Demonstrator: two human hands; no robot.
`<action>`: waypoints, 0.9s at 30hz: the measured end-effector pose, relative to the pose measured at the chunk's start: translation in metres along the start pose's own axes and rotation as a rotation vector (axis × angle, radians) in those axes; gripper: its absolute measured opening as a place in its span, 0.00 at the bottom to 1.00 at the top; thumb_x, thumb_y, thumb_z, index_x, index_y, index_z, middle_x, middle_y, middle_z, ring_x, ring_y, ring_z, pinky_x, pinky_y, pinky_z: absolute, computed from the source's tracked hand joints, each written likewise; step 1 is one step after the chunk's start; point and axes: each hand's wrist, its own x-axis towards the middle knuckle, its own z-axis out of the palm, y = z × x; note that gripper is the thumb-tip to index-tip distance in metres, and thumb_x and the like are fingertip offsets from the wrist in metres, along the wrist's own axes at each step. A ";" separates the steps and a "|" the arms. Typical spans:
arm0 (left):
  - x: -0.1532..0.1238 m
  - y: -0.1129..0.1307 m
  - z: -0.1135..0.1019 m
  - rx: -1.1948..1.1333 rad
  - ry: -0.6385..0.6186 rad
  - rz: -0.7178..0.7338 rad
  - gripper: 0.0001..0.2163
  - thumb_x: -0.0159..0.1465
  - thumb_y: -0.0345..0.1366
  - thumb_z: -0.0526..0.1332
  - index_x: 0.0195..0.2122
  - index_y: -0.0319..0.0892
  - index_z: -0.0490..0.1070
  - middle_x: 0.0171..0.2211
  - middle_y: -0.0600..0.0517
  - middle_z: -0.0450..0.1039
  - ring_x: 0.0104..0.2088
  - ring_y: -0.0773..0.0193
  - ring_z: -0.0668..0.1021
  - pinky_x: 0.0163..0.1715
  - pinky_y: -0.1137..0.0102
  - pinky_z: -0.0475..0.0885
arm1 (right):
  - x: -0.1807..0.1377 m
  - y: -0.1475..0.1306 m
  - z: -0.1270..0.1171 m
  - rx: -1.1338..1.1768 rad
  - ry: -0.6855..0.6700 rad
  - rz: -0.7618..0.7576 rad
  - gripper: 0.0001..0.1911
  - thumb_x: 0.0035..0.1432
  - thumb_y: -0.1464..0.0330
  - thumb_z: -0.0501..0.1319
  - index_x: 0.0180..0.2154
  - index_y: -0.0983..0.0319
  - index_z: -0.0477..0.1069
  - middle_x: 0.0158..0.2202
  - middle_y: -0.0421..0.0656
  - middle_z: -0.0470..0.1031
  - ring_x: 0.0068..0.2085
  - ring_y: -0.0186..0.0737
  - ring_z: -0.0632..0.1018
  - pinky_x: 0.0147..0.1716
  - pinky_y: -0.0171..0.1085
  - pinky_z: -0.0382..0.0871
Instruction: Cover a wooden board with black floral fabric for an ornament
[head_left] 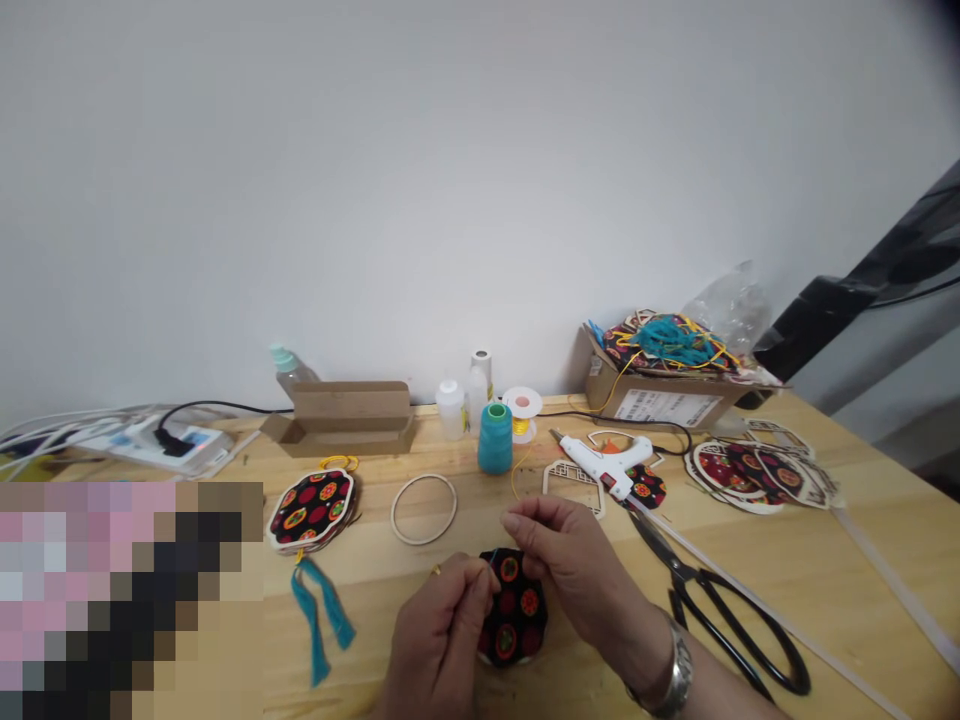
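My left hand (pixel 441 630) and my right hand (pixel 571 566) meet low in the middle of the wooden table (pixel 825 570). Both are closed in a pinch over a black fabric piece with red and green circles (pixel 516 612) that lies on the table between them. The right fingertips pinch a thin yellow thread (pixel 514 478) that runs up toward the yellow spool (pixel 522 412). What the left fingers pinch is too small to make out. A metal watch sits on my right wrist.
A teal thread cone (pixel 495 438), small white bottles (pixel 451 408), a wooden ring (pixel 424 508), a finished patterned ornament with teal tassel (pixel 312 510), a white glue gun (pixel 606 462), black scissors (pixel 712 600), a cardboard box of ornaments (pixel 664 395) and stacked patterned pieces (pixel 757 472) surround the hands.
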 end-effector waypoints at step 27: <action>0.005 0.008 -0.002 -0.570 0.075 -0.314 0.06 0.56 0.36 0.63 0.25 0.41 0.73 0.23 0.57 0.68 0.25 0.71 0.67 0.24 0.80 0.62 | -0.013 0.004 0.006 -0.443 -0.105 -0.393 0.01 0.46 0.70 0.66 0.25 0.59 0.78 0.38 0.42 0.62 0.44 0.40 0.68 0.46 0.39 0.60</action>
